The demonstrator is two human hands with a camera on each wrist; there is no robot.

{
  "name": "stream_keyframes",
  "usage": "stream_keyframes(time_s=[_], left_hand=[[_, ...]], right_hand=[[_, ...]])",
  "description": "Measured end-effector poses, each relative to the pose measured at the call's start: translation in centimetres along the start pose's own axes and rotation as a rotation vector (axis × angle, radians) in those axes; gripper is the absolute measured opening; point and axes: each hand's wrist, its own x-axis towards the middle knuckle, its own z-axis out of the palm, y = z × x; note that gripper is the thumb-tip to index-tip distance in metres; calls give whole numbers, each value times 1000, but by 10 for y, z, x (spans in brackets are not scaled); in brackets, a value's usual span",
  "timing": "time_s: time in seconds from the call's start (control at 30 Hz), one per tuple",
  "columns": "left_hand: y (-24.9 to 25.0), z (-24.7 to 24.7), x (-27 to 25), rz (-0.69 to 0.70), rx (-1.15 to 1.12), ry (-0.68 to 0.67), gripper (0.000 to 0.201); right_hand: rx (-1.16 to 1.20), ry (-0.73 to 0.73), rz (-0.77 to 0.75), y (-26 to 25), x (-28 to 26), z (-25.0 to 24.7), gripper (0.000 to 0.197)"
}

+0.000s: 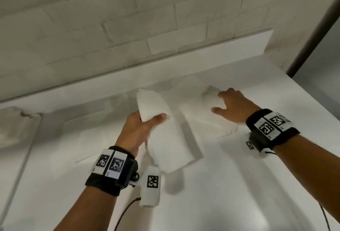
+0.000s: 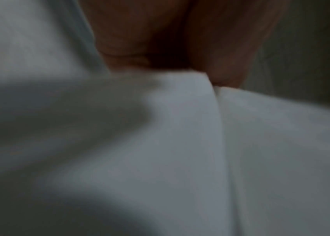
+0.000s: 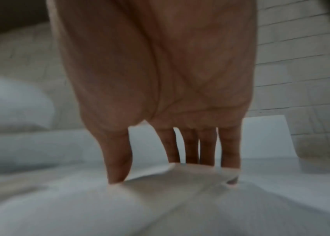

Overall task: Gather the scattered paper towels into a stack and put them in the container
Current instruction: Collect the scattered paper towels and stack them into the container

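My left hand (image 1: 147,120) grips white paper towels (image 1: 169,138) above the middle of the white table (image 1: 230,184). Its thumb lies on top; the sheets bend up behind it and hang down toward me. The left wrist view shows only the palm (image 2: 150,39) and those folded towels (image 2: 180,135), blurred. My right hand (image 1: 220,102) rests spread on another towel (image 1: 206,120) lying flat at the right. In the right wrist view the right hand (image 3: 170,169) touches this towel (image 3: 180,199) with thumb and straight fingers, and the sheet humps up between them.
A pale container (image 1: 16,129) sits blurred at the far left edge. More white sheets lie faintly on the table, one at the left (image 1: 95,142). A raised ledge (image 1: 165,65) and a brick wall close the back. The table's right edge (image 1: 312,102) drops off.
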Motion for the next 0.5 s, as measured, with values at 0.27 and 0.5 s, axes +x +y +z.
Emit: stream_keyframes(time_s=[0.27,0.5], left_hand=[[-8,2,-2,-107,-9,-124,23],[-31,12,1,-196,-170,8,28]], right_hand=[[51,30,66,13,18,3,35],[732,354,-110,8,-29,-36,16]])
